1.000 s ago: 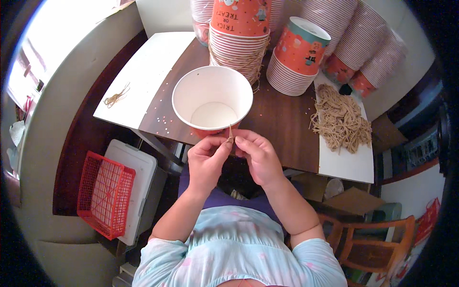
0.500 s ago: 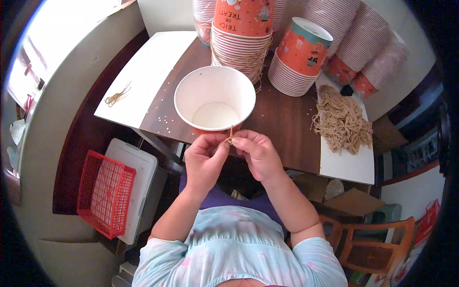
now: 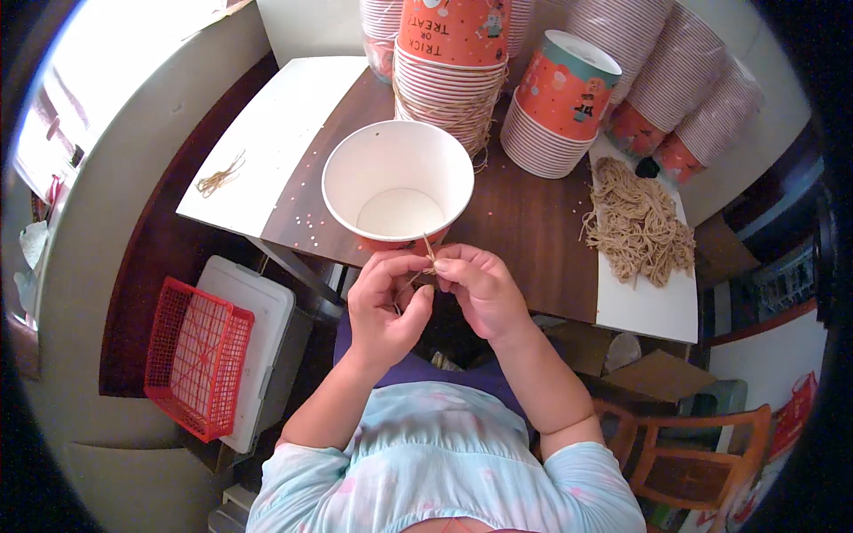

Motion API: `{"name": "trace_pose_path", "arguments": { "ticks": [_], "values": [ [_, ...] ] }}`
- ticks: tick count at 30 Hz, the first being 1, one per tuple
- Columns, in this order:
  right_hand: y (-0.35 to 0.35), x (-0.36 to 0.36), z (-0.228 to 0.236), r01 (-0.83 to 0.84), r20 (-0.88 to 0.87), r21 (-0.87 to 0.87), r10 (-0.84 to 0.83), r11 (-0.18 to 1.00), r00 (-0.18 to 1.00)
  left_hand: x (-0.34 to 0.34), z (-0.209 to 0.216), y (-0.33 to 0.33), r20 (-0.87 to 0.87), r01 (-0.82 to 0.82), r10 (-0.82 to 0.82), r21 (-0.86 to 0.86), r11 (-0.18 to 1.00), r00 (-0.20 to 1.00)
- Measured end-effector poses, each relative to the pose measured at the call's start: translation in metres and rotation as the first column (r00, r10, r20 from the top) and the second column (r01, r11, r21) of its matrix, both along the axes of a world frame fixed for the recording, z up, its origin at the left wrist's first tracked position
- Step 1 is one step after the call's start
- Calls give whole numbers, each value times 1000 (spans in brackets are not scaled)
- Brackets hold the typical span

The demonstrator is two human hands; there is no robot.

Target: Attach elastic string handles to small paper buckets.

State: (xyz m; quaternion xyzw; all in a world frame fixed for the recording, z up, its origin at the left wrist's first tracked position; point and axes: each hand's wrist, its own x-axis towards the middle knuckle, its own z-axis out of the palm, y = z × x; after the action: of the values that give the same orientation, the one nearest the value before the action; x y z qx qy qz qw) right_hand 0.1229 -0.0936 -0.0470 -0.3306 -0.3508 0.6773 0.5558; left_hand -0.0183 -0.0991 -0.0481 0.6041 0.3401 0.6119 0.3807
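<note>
Just in front of the near rim of a large paper bucket [image 3: 398,182], both my hands meet over a thin piece of tan twine [image 3: 429,253]. My left hand [image 3: 388,298] pinches it between the fingers, with the thumb held a little apart below. On the other side my right hand [image 3: 480,289] grips the twine between thumb and forefinger, and a short end sticks up toward the bucket. The bucket is white inside and orange outside, with a small hole near its far rim. Whether the twine is knotted is too small to tell.
Behind stand a tall stack of orange buckets [image 3: 451,98] with twine draped round it and a shorter upside-down stack [image 3: 562,107]. A heap of twine [image 3: 635,222] lies right, a few strands [image 3: 220,175] left. A red basket [image 3: 200,360] and wooden chair [image 3: 702,453] flank me.
My left thumb has come away from the fingertips and dropped lower, and the left hand has shifted slightly right. The right hand still pinches the twine.
</note>
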Motion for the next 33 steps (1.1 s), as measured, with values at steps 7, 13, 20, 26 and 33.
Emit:
{"name": "trace_pose_path", "arguments": {
  "ticks": [7, 13, 20, 26, 33],
  "values": [
    [2, 2, -7, 11, -1, -13, -11, 1000, 1000, -1, -5, 2, 32, 36, -32, -158, 987, 999],
    [8, -3, 9, -11, -24, -143, 8, 990, 1000, -11, -2, 7, 135, 161, -125, -304, 939, 983],
    [8, 0, 4, 38, 44, -71, -34, 997, 998, -12, -2, 10, 191, 126, -69, -302, 945, 979],
    [5, 13, 9, 126, 503, 117, -168, 985, 848, -14, -9, 15, 80, 57, -41, -210, 976, 996],
    [8, 16, 16, -33, 703, 689, -656, 724, 274, -13, -1, 11, -59, -27, 11, -278, 960, 998]
  ]
}}
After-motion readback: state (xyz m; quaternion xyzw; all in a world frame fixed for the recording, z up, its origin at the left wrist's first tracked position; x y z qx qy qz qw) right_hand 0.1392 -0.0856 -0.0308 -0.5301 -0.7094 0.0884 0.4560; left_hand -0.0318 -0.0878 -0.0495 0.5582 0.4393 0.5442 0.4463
